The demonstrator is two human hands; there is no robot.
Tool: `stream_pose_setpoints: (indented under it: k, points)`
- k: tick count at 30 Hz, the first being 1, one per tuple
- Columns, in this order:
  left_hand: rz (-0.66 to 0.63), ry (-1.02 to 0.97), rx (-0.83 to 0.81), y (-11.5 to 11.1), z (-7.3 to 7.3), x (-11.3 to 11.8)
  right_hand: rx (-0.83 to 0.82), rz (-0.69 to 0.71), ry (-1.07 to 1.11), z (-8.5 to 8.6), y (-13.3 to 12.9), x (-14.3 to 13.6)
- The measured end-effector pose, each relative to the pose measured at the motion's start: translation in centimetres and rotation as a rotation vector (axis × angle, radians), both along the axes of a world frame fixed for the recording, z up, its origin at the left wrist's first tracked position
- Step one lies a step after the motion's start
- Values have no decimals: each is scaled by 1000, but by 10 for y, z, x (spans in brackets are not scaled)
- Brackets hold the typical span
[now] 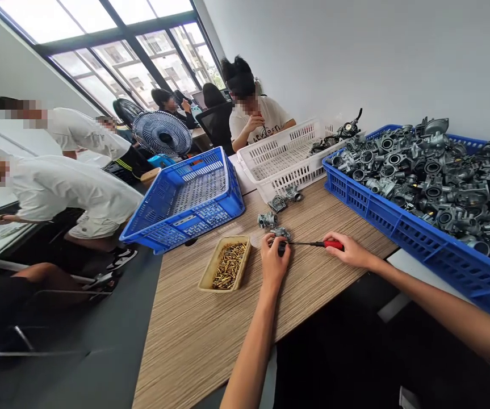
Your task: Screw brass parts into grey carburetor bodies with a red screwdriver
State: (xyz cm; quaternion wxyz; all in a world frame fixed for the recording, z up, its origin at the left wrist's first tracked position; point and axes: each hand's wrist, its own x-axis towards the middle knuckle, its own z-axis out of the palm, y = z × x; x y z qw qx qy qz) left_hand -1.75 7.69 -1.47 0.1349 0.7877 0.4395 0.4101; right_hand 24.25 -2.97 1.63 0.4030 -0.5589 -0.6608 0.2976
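Note:
My left hand (275,258) is closed around a metal carburetor (280,232) on the wooden table, covering much of it. In my right hand (347,250) is a screwdriver (333,245) with a red and black handle. Its thin shaft points left and reaches the carburetor by my left fingers; the exact contact of the tip is hidden. Just beyond lies another carburetor (267,220), and a further carburetor body (277,203) rests near the white crate. Left of my left hand stands a yellowish tub (204,283) holding many small brass parts (230,266).
A blue crate (185,227) stands at the table's far left edge. Behind is a white crate (276,184) with a few parts. On the right, another blue crate (381,213) is heaped with carburetors. A person (262,116) sits across; others and a fan (162,134) are at left.

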Motion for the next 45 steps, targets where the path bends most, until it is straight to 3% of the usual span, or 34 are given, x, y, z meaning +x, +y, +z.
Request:
stream_pose_setpoints:
  k: [13, 25, 34, 39, 45]
  points:
    - [9, -6, 13, -1, 3, 0, 72, -4, -33, -6, -4, -7]
    - [0, -11, -3, 2, 5, -3, -79, 55, -82, -14, -5, -5]
    - [-25, -1, 10, 1, 6, -5, -63, -59, 141, -14, -4, -8]
    - [-5, -19, -5, 1, 6, -3, -73, -20, 78, -13, -8, -8]
    - [17, 3, -15, -3, 7, -2, -34, -72, 53, -14, -9, -10]
